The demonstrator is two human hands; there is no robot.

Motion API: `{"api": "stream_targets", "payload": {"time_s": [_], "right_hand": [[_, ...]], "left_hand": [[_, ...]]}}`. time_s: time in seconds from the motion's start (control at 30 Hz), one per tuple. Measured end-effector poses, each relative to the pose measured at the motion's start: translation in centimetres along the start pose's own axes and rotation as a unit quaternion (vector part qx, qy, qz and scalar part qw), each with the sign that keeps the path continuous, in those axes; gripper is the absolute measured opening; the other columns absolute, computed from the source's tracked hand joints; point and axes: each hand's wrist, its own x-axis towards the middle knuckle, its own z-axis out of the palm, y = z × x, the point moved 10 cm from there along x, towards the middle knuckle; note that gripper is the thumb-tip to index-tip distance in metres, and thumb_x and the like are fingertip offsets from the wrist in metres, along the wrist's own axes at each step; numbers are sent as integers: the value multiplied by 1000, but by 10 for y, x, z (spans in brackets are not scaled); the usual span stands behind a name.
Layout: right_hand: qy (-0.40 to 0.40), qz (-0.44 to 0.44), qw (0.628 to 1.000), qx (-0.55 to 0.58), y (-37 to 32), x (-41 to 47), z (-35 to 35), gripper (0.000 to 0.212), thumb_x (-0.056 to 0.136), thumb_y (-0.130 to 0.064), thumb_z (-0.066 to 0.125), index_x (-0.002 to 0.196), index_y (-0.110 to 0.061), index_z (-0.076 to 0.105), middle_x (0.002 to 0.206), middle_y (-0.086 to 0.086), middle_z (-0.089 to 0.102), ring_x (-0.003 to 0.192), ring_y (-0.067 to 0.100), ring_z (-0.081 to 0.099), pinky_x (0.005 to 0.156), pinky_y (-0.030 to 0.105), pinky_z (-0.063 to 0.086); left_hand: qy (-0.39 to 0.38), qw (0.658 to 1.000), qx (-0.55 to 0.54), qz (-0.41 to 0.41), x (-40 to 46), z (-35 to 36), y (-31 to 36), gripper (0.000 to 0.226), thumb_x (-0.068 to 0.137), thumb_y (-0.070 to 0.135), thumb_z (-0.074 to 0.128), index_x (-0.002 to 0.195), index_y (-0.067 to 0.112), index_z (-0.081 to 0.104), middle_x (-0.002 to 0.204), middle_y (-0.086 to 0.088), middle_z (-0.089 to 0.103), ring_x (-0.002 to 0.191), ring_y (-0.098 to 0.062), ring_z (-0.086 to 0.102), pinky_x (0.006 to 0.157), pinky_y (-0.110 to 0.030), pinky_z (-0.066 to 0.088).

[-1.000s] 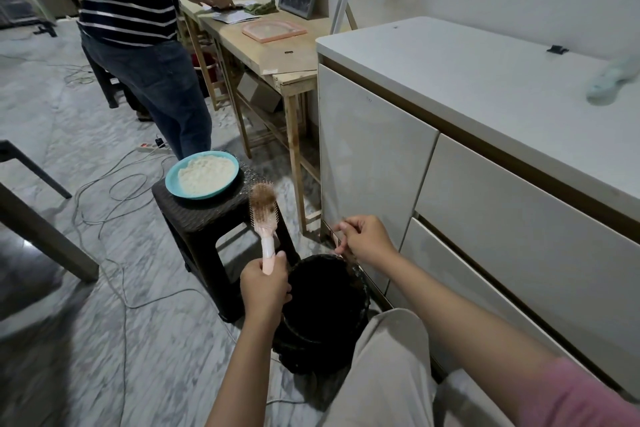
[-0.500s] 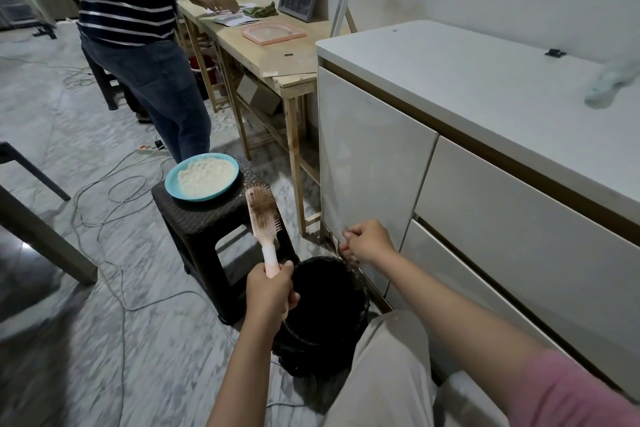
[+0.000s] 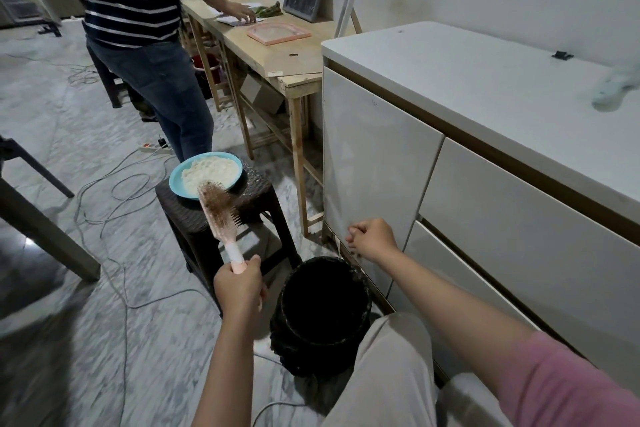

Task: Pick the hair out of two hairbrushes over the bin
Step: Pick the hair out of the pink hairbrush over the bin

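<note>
Since a second ago, brush has tilted: head now leans left and away, bristles turned right, and the right hand has drifted slightly up from the bin rim.

Left hand [image 3: 239,286] grasps the brush [image 3: 219,215] low on its pink handle, fingers wrapped round it, brush held left of and above the bin [image 3: 323,308], not yet over the opening. Right hand [image 3: 372,239] hovers past the bin's far rim, fingers curled with tips pinched together; whether a strand is between them is too fine to tell.

Judgement: brush is light and rigid, handle smooth plastic, so the low grip suffices. Hair mat [image 3: 218,199] looks soft, tangled and springy; best taken at its loose edge near the bristle tips and peeled up, not plucked mid-mat. Bristles likely flex.

Behind: stool [image 3: 207,218] carrying a blue plate [image 3: 176,180] of rice. Farther off, a person in a striped top at the bench [image 3: 277,59].
</note>
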Motion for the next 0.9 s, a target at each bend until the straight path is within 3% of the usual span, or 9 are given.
{"api": "stream_targets", "payload": {"time_s": [0.1, 0.27, 0.37, 0.5, 0.57, 0.63, 0.73, 0.8, 0.9], "right_hand": [[25, 5, 1000, -14, 2, 0, -4, 24, 88, -14, 52, 85, 2, 70, 89, 18, 73, 88, 32, 68, 87, 45, 55], [55, 31, 997, -37, 10, -2, -12, 25, 88, -10, 51, 99, 2, 71, 103, 18, 72, 98, 31, 67, 91, 40, 54], [46, 46, 998, -25, 16, 0, -7, 28, 88, -12, 53, 109, -3, 69, 115, 14, 69, 106, 30, 65, 96, 37, 51], [7, 60, 998, 0, 22, 7, 8, 24, 87, -13, 53, 100, -2, 70, 100, 17, 72, 97, 32, 67, 91, 45, 54], [-29, 56, 998, 2, 16, 4, 17, 29, 89, -13, 50, 111, -4, 66, 105, 15, 70, 96, 28, 67, 92, 41, 54], [-64, 42, 997, -8, 4, -2, 23, 38, 91, -12, 46, 127, -7, 56, 114, 10, 66, 90, 20, 64, 81, 28, 53], [-110, 19, 994, -20, -13, -12, 29, 53, 88, -5, 44, 141, -11, 41, 101, 1, 56, 67, 11, 53, 55, 17, 42], [-129, 10, 992, -9, -22, -19, 28, 57, 87, 2, 43, 143, -11, 36, 109, 2, 58, 78, 17, 57, 58, 19, 42], [-117, -16, 993, 10, -37, -27, 16, 57, 84, 8, 40, 137, -11, 44, 130, 8, 52, 115, 29, 56, 70, 23, 42]], "left_hand": [[41, 999, -20, 9, 0, -11, 2, 14, 91, 15, 60, 91, 5, 50, 66, -15, 49, 46, -22, 43, 44, -27, 33], [51, 997, -50, 20, 3, -20, 7, 13, 90, 13, 59, 90, 7, 48, 65, -12, 46, 45, -21, 42, 44, -27, 32], [33, 998, -49, 10, 2, -18, 7, 14, 91, 13, 60, 88, 7, 48, 62, -11, 44, 44, -20, 40, 43, -27, 32], [-30, 999, -16, 3, -3, -1, 5, 13, 92, 12, 60, 87, 6, 50, 60, -11, 43, 43, -18, 37, 36, -22, 28], [-50, 999, -6, 4, -6, 8, 3, 13, 92, 13, 61, 89, 5, 51, 61, -10, 43, 43, -18, 38, 36, -21, 29], [-69, 998, 2, 3, -9, 16, 1, 13, 92, 14, 62, 90, 5, 52, 61, -8, 44, 43, -18, 38, 38, -23, 30], [-97, 995, 22, 15, -15, 26, 1, 14, 92, 13, 61, 87, 7, 50, 56, -6, 43, 40, -17, 38, 34, -22, 29], [-108, 994, 28, 20, -18, 29, 0, 15, 92, 13, 61, 85, 8, 48, 55, -5, 42, 39, -16, 37, 31, -23, 29], [-118, 992, 40, 19, -20, 32, -1, 17, 92, 12, 61, 83, 9, 48, 57, -6, 42, 40, -16, 37, 32, -23, 30]]}}
